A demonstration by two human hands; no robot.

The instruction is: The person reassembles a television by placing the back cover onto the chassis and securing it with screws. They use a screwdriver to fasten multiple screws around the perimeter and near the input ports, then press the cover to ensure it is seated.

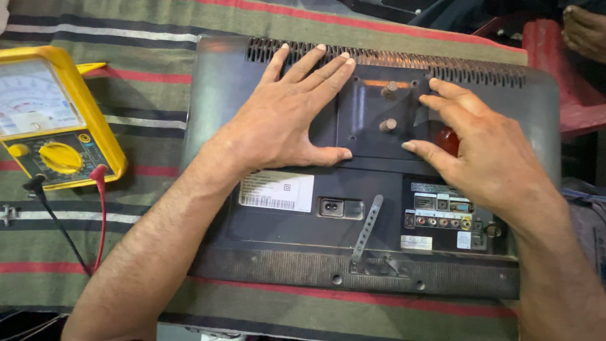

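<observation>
A dark grey television (372,189) lies face down on a striped cloth (145,88), its back panel up, with both of a person's hands on it. The left hand (287,120) lies open and flat, palm down, its fingers spread toward the vent slots (404,60) along the far edge and its thumb resting at the lower edge of the recessed mounting plate (372,123). The right hand (486,155) is partly curled over the right side of that plate, and a red object (448,140) shows under its fingers; whether the hand grips it cannot be told. Two short pegs (388,107) stand up from the plate between the hands. Nearer the camera on the panel are a white label (276,191), a power socket (331,207), a grey metal strip (367,228) and a cluster of ports (445,213). A yellow multimeter (53,120) sits on the cloth to the left, well apart from the television, with red and black leads (95,215) trailing from it.
</observation>
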